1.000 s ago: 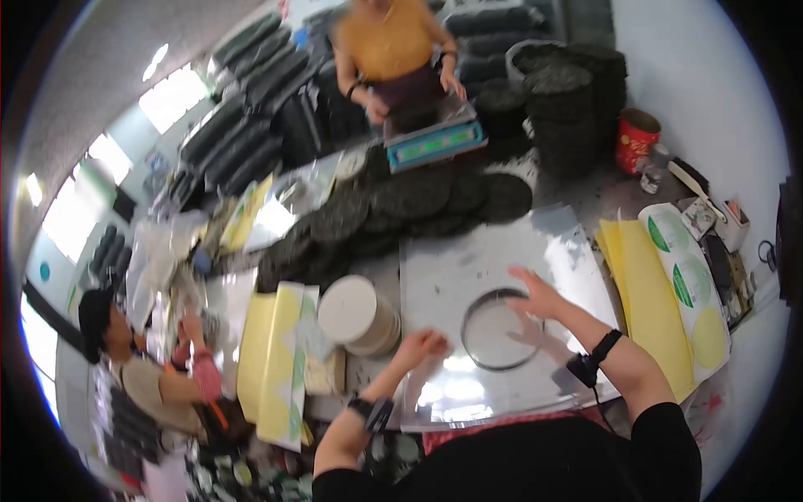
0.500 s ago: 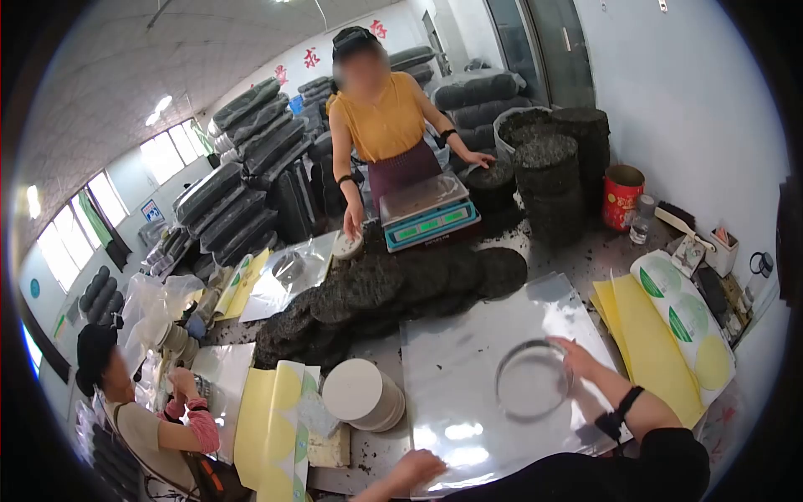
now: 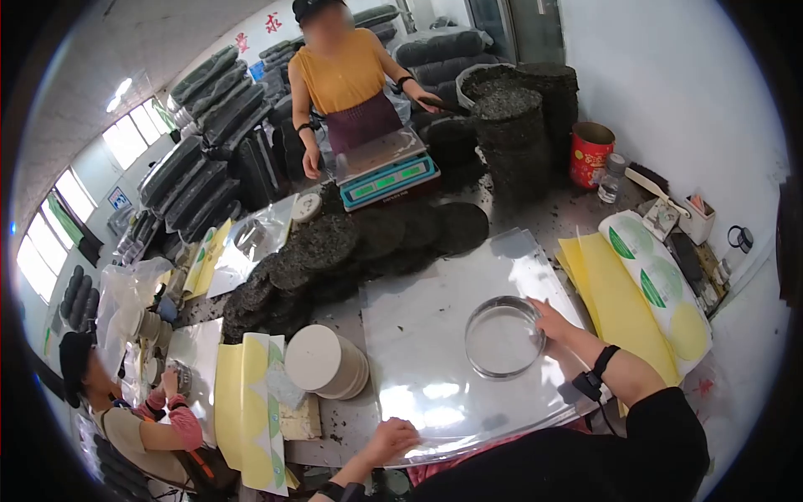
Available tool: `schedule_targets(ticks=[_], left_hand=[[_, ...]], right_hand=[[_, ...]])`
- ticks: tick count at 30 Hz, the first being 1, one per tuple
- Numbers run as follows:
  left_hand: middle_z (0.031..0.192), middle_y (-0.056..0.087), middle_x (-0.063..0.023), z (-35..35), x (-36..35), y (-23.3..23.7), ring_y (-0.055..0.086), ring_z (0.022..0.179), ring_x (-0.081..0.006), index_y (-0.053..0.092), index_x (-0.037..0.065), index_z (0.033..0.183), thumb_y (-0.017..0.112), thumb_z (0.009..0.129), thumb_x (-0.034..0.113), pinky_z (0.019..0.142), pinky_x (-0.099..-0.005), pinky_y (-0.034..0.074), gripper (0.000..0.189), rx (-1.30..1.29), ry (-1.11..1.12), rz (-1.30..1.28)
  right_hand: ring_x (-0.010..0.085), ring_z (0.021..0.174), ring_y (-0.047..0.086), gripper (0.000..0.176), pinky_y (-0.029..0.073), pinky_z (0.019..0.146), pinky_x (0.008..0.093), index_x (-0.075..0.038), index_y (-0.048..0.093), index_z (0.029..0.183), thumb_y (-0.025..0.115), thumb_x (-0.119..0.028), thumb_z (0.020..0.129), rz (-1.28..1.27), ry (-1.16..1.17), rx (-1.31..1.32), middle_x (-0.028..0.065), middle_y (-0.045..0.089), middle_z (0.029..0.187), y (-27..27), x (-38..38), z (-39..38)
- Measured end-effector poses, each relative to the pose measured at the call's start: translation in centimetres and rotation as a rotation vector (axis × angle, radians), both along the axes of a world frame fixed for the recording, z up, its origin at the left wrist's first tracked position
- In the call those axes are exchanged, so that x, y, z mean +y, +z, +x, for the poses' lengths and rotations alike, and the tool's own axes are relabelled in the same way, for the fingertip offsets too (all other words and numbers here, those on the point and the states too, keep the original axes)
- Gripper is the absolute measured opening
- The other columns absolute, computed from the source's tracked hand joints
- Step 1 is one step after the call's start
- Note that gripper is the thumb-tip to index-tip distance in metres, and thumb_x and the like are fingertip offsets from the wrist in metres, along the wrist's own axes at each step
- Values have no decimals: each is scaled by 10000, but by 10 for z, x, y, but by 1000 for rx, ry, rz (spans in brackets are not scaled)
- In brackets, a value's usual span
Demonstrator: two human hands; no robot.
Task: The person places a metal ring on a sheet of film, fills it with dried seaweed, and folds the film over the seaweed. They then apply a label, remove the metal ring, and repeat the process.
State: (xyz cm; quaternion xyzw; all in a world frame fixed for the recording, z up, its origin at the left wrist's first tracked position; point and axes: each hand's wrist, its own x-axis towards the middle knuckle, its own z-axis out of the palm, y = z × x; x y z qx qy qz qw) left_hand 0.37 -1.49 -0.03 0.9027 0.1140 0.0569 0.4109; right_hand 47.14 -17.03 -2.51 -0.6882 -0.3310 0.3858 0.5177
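My right hand (image 3: 552, 322) is closed on the right rim of a shallow metal ring (image 3: 470, 351), which rests on a stack of clear plastic sheets (image 3: 418, 318). At the sheets' near left corner, my left hand (image 3: 391, 441) has its fingers curled together on the edge; the fingertips are partly hidden. A pile of white round discs (image 3: 314, 360) stands to the left of the sheets. Behind them lies a long overlapping row of dark, shaggy round cakes (image 3: 381, 234), resembling dried seaweed.
Yellow and printed paper sheets (image 3: 606, 289) lie to my right. A blue scale (image 3: 389, 180) sits across the table before a co-worker (image 3: 347, 84) in yellow. Another co-worker (image 3: 134, 410) works at left. Tall dark stacks (image 3: 510, 151) and a red can (image 3: 592, 155) stand at the back.
The view has shifted, so the table things sit further left and up. My left hand has come onto the sheets' corner. The co-worker in yellow has lifted a dark cake.
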Motion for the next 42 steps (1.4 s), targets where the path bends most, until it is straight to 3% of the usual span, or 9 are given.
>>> schedule_targets(ticks=[4,8,9,15,19,23,28,32,42], left_hand=[[888,664,-15,10,6,17,600,843,-244,725,138,853,752,743,237,774,-350,480,150,113,-175,203],[877,665,-74,58,80,-8,613,830,-149,650,86,1062,524,958,310,769,-317,500,278,462,11,-797],[762,629,-60,98,70,79,583,727,-122,624,37,963,480,987,278,680,-297,487,282,395,142,-187],[670,578,-32,76,17,177,519,627,-89,587,18,885,585,940,181,597,-262,437,172,60,233,-152],[743,622,-82,41,-6,110,593,680,-193,605,36,935,611,914,203,641,-321,473,169,173,224,-145],[872,657,-136,54,-15,28,631,791,-337,621,87,975,550,925,303,698,-415,495,233,441,-118,272],[981,662,-138,53,-11,84,624,965,-341,607,94,1089,544,912,236,827,-426,486,236,516,-48,-5],[1219,579,-162,35,40,150,476,1248,-351,499,42,1294,563,865,103,1028,-445,381,438,-137,376,2],[1432,409,-193,12,90,128,346,1355,-373,434,68,1385,574,847,77,1100,-534,256,556,202,604,627]], right_hand=[[187,1271,441,746,368,1059,314,-58,440,1375,500,76,644,420,29,-48,75,481,1342,85,-5,-60],[256,1346,375,693,255,1134,350,-87,413,1414,531,-10,735,454,599,-57,143,413,1439,146,9,-193],[268,1352,366,665,240,1142,361,-118,417,1418,502,5,771,506,755,-180,141,393,1462,120,15,-213],[322,1190,510,592,476,948,418,-98,387,1411,434,-50,823,203,-298,311,203,433,1401,19,14,-138],[289,1363,320,512,242,1116,307,25,447,1349,509,-266,932,-258,255,-1126,254,418,1381,-8,-50,-141],[370,1340,340,606,236,1129,430,45,443,1339,453,-435,969,-162,1139,-112,282,429,1364,120,-71,-150],[372,1261,454,535,351,1064,423,-13,537,1263,552,-410,904,-335,939,-1390,238,457,1359,93,-60,-143],[343,1161,540,457,439,974,439,-80,588,1207,612,-323,820,-138,663,-693,166,550,1289,142,2,-109],[316,1431,192,472,113,1152,533,-71,575,1254,498,-366,894,-234,305,-1368,188,278,1514,31,235,27]])
